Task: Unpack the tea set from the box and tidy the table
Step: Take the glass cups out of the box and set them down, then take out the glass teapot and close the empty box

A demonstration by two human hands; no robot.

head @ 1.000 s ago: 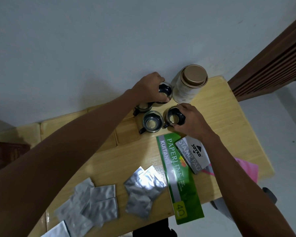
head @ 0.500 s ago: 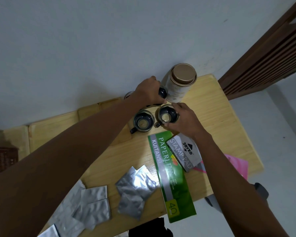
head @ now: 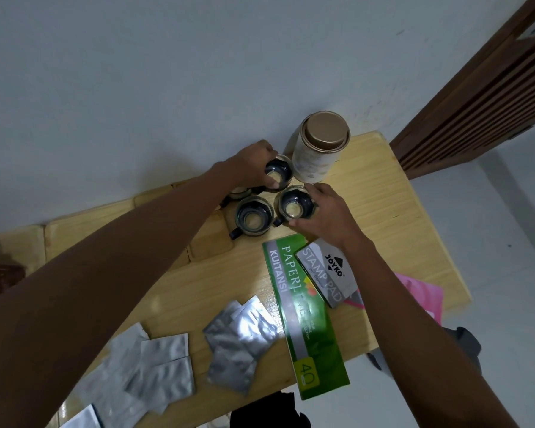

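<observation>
Several small dark glass tea cups stand together at the back of the wooden table [head: 383, 217]. My left hand [head: 254, 165] grips the rear cup [head: 279, 175] next to the wall. My right hand [head: 328, 211] holds the front right cup [head: 294, 206] by its rim and side. A third cup [head: 254, 220] with a black handle stands free to the left of it. A fourth cup [head: 240, 190] is mostly hidden under my left wrist. A tall cream canister with a brown lid [head: 320, 152] stands just right of the rear cup.
A green Paperline receipt book [head: 303, 316] lies near the front, with a grey stamp pad box [head: 325, 270] on it and a pink sheet [head: 423, 291] beside. Several silver foil packets [head: 238, 341] lie at the front left. Wooden coasters [head: 207, 248] sit left of the cups. A brown slatted door [head: 476, 97] is right.
My left hand has pulled back off the rear cup so its opening shows. The right hand stays on the front right cup. The view has shifted slightly.
</observation>
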